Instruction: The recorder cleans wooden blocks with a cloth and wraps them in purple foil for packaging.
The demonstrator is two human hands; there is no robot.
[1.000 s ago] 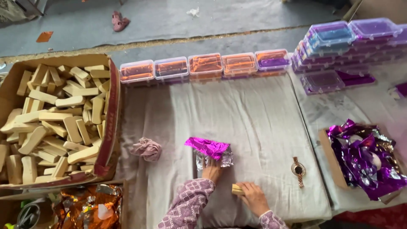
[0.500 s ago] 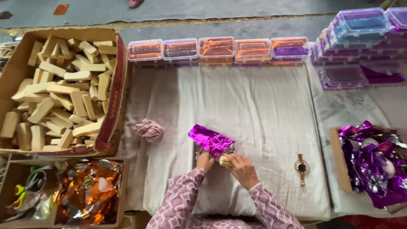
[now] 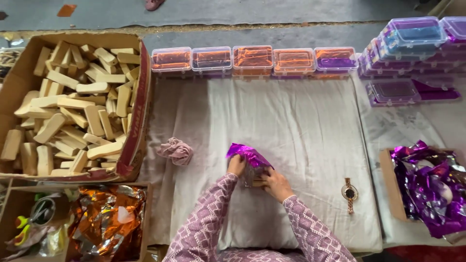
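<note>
**Ana:** Looking from the head camera, I see both hands meet low on the pale cloth (image 3: 291, 126). The left hand (image 3: 236, 166) pinches the near edge of a purple foil sheet (image 3: 248, 154), with fingers closed on it. The right hand (image 3: 277, 185) is curled around a small tan bar (image 3: 258, 183) that lies partly under the foil, just in front of the person.

**Ben:** So the bar is between the two hands, touching the foil?

**Ana:** Yes, as far as I can tell. The foil hides most of it, so I cannot say how it is turned.

**Ben:** What can go wrong here?

**Ana:** I think the thin foil can tear if the left hand pulls while the right hand presses the bar down. The sheet also looks crumpled and lifted on the far side, so it can fold unevenly and leave a corner of the bar bare.

**Ben:** Anything near that disturbs?

**Ana:** A wristwatch (image 3: 349, 194) lies on the cloth near the right hand, and a pink scrunchie (image 3: 176, 150) is to the left, a little apart. A wide elbow movement can push the watch toward the table edge. The cardboard box of tan bars (image 3: 73, 106) at the left and the row of clear plastic boxes (image 3: 252, 59) at the far side are well apart, so I judge them safe.
</note>
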